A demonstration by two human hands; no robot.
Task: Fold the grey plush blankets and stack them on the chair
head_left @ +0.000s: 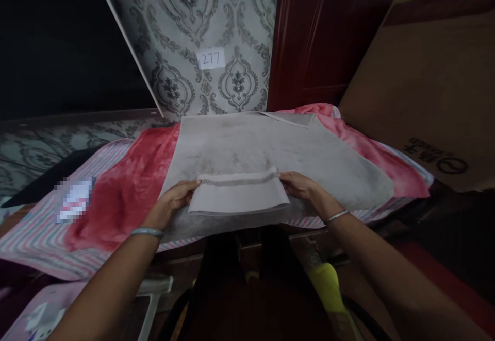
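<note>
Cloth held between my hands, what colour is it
The held cloth is whitish with a greyish strip; head view.

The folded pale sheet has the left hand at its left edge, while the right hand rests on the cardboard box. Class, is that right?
Not quite: the head view shows the right hand at the right edge of the folded pale sheet, not on the cardboard box. The rest stands.

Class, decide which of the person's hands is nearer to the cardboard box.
Right. The right hand holds the white piece by its right edge, left of the cardboard box; the left hand holds the opposite edge, farther from the box.
</note>
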